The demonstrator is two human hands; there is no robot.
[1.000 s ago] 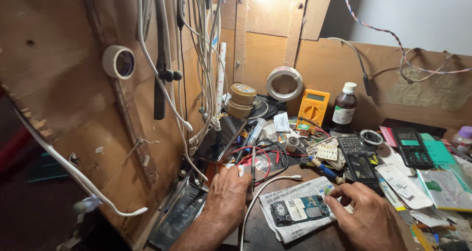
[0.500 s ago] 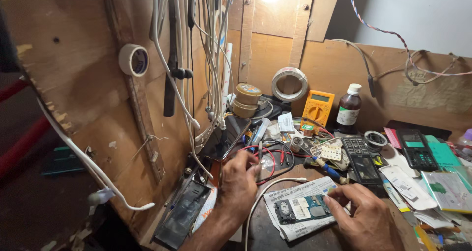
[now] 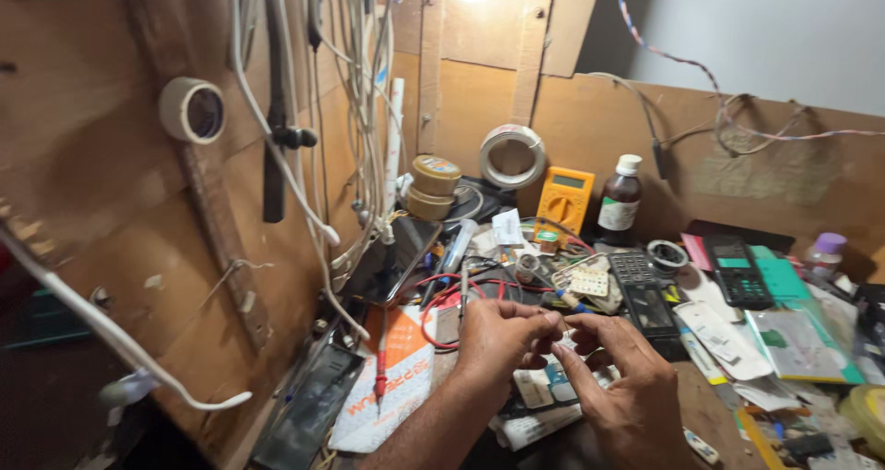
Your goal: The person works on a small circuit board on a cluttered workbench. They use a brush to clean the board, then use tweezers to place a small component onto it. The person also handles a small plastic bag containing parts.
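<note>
My left hand (image 3: 493, 341) and my right hand (image 3: 627, 387) meet fingertip to fingertip at the middle of the cluttered bench. Both pinch a tiny part (image 3: 559, 330) between them, too small to identify. They hover just above a white card with phone parts (image 3: 539, 392) lying on the bench. Red wires (image 3: 442, 299) curl right behind my left hand. A red-handled probe (image 3: 380, 364) lies on an orange and white packet (image 3: 401, 387) to the left.
A yellow multimeter (image 3: 564, 198), a brown bottle (image 3: 619, 198), stacked tape rolls (image 3: 433, 186) and a hanging solder coil (image 3: 512, 157) stand at the back. Black phones (image 3: 737, 272) and papers cover the right. White cables (image 3: 355, 111) hang down the wooden left wall.
My left hand left the red wires and came right. My right hand rose off the white card, and the two now pinch together above it.
</note>
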